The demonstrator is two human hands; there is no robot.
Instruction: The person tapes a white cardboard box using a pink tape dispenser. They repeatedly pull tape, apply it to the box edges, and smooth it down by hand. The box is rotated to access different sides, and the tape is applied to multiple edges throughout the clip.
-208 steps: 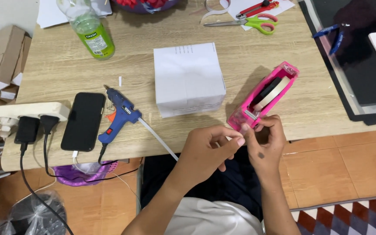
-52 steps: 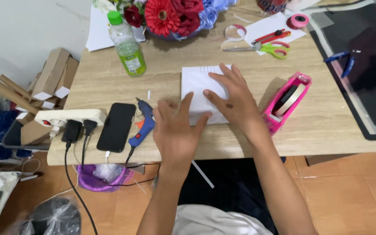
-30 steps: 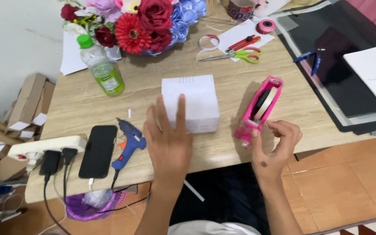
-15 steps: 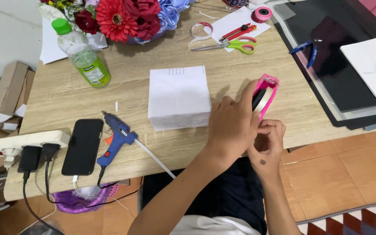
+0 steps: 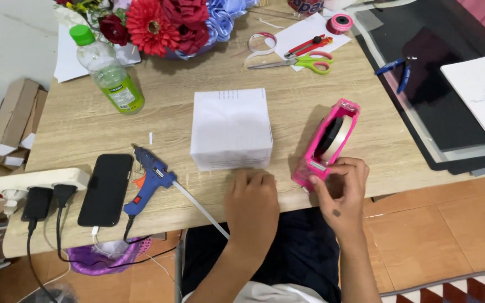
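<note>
A white paper-wrapped box (image 5: 231, 128) stands in the middle of the wooden table (image 5: 85, 129). My left hand (image 5: 252, 206) lies flat on the table just in front of the box, fingertips near its lower edge, holding nothing. To the right of the box, a pink tape dispenser (image 5: 328, 140) with a roll of clear tape points toward me. My right hand (image 5: 341, 191) is at its near end, thumb and fingers pinched at the tape by the cutter.
A blue glue gun (image 5: 148, 179), black phone (image 5: 106, 189) and white power strip (image 5: 29, 182) lie left. A green-capped bottle (image 5: 108, 72), flowers (image 5: 158, 22), scissors (image 5: 304, 62), pink ribbon roll (image 5: 339, 24), black mat (image 5: 439, 84) with notebook (image 5: 481, 92) lie behind.
My left hand has left the tape dispenser and come down flat on the table in front of the box. My right hand stays at the dispenser's near end.
</note>
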